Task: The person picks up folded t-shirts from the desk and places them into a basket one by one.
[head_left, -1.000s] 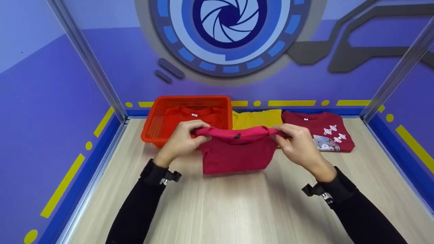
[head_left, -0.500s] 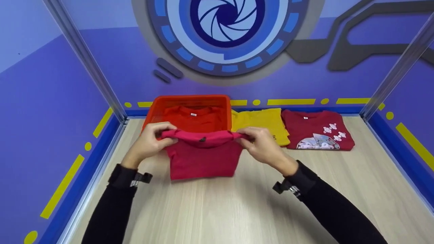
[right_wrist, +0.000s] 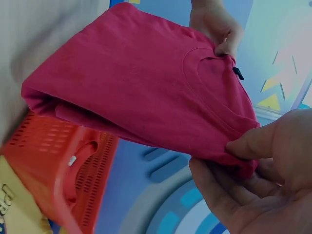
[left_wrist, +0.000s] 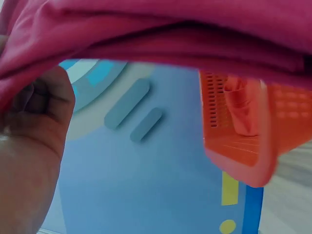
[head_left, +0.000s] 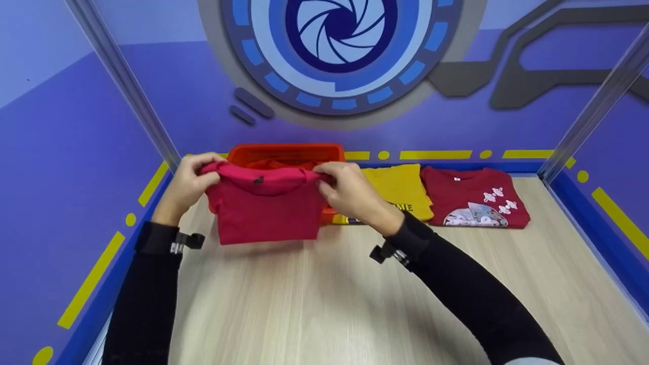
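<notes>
A folded crimson T-shirt [head_left: 268, 213] hangs between my two hands, its collar edge uppermost with a small dark label. My left hand [head_left: 187, 185] pinches the shirt's left shoulder; my right hand [head_left: 352, 192] pinches the right one. In the head view the shirt overlaps the front of an orange-red plastic basket [head_left: 286, 149]. Inside that basket lies a red shirt [head_left: 276, 165], mostly hidden behind the crimson one. The right wrist view shows the thumb and fingers of the right hand [right_wrist: 253, 170] on the shoulder fabric, with the basket [right_wrist: 44, 151] beyond the shirt.
Right of the basket a folded yellow shirt [head_left: 398, 187] lies on the wooden table [head_left: 304, 304]. Beside it rests a folded dark red shirt [head_left: 476, 197] with a printed picture. Blue-purple panels [head_left: 431, 126] close off the back and both sides.
Both hands have carried the crimson shirt leftward, then upward and away, so it now covers most of the basket's front. The yellow and dark red shirts stay where they were.
</notes>
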`<state>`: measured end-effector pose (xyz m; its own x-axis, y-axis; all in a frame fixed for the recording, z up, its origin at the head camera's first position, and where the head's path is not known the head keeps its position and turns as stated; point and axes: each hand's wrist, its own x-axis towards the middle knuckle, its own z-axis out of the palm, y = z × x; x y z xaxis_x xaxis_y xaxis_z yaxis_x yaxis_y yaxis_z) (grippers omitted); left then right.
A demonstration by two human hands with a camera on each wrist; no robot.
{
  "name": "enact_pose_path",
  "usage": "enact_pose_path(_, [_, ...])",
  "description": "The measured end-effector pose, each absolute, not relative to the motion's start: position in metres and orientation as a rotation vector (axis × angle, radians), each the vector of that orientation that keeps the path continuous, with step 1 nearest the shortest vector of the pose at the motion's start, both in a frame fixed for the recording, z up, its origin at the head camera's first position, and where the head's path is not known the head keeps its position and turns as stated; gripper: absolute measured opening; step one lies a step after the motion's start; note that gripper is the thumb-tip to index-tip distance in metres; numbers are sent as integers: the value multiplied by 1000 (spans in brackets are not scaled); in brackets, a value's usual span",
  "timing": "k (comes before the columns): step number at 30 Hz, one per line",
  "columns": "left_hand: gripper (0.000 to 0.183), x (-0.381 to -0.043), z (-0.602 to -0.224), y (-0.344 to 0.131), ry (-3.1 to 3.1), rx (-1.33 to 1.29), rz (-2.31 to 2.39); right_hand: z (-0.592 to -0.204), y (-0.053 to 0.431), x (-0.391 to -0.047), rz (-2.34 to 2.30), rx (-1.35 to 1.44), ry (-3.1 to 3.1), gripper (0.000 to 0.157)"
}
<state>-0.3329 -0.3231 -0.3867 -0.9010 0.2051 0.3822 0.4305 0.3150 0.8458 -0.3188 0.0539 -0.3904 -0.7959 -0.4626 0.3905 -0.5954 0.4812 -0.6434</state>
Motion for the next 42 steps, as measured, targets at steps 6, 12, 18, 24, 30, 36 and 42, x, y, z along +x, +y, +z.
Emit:
enact_pose_path(6, [26,-361,-385,-321,-2376,-472,-1630,-390,38,-354,1328,767,-2701,27])
enact_pose_path(12, [24,-394,-398,-317,-2419,-289,-1531,-397,27,-394,1248,734,-2765,27])
enact_pose_path(18, [15,-416,-398,-307,-2520,-168,-1200,-407,23,-424,1142,702,-2769,32])
enact_pose_path(24, [22,-430,-397,-299,-2638,-101,-1099,-416,25,-446,1087,681,-2783,32])
enact_pose_path(30, [30,-442,-406,-297,-2767,-78,-1034,-426,24,-458,1028,655,-2797,32])
enact_pose_path(36, [33,-451,-417,-292,-2888,-105,-841,-443,23,-464,912,620,-2835,35])
enact_pose_path(42, [40,-456,-428,-287,-2976,-90,-769,-457,23,-468,907,597,-2865,35])
